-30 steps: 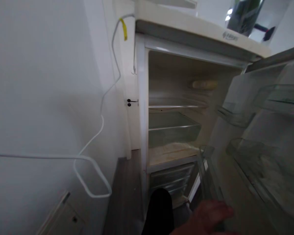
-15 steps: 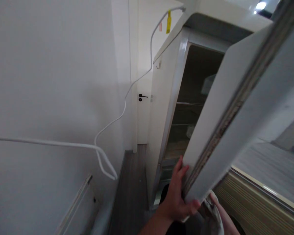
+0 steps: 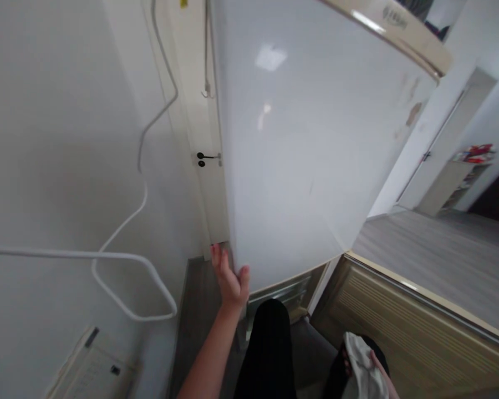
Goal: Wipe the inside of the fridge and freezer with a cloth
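The white upper fridge door [image 3: 316, 144] stands before me, its glossy front facing me. At its lower left edge is my left hand [image 3: 229, 280], fingers stretched apart and thumb against the edge. Low on the right, my right hand [image 3: 378, 366] is closed around a crumpled pale cloth [image 3: 360, 357], and part of the hand is hidden by it. Below the upper door, a strip of the lower fridge compartment [image 3: 283, 296] shows clear drawer fronts. The lower fridge door [image 3: 399, 321] is swung out to the right, its ribbed inner side visible.
A white cable [image 3: 143, 194] hangs in loops at the left by the wall [image 3: 58, 138]. Behind is a white room door with a black handle [image 3: 208, 157]. My knee [image 3: 271, 338] is close below the fridge door. Far right stands a low shelf [image 3: 457, 177] with red items.
The upper door has swung from wide open to hide the fridge shelves. My left hand has moved left with it, and its fingers have loosened from around the edge. The cloth is more visible.
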`<state>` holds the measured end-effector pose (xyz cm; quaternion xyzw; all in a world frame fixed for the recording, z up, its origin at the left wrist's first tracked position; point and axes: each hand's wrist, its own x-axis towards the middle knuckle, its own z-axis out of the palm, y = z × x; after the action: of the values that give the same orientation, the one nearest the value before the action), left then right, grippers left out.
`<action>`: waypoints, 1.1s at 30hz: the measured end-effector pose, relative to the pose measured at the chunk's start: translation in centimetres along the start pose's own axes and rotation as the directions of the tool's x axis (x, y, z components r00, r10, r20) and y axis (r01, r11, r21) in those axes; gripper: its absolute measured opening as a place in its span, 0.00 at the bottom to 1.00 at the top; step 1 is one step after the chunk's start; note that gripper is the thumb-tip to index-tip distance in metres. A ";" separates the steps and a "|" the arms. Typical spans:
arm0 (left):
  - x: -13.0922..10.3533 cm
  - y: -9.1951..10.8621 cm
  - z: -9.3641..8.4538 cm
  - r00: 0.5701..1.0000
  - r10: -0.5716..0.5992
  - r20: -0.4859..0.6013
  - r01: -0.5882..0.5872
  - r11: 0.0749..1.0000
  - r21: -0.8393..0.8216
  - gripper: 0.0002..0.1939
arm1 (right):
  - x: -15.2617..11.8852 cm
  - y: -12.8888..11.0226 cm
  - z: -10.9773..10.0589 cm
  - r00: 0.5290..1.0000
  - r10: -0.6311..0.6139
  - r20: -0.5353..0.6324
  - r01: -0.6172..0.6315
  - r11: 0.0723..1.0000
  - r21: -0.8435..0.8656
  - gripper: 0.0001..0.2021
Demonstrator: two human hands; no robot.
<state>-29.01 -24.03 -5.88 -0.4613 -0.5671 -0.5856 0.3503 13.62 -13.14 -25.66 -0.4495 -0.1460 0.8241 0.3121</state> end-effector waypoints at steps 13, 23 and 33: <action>-2.5 -3.6 1.6 0.941 -0.323 -0.097 0.334 0.933 0.133 0.41 | 4.5 -1.6 -1.3 0.787 0.391 0.478 -0.364 0.919 -0.152 0.27; -1.6 -2.6 1.9 0.926 -0.348 -0.148 0.375 0.900 0.224 0.40 | -0.1 -3.4 -3.1 0.564 0.659 0.498 -0.585 0.744 -0.322 0.31; -8.0 4.0 1.4 0.750 -0.657 -0.073 0.658 0.753 -0.026 0.50 | -4.8 4.3 -0.7 0.893 0.396 0.213 -0.355 0.912 -0.205 0.25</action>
<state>-22.43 -23.99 -12.09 -0.2092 -0.6794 -0.6883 0.1443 14.54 -19.56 -25.16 -0.3855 -0.1602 0.9043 0.0886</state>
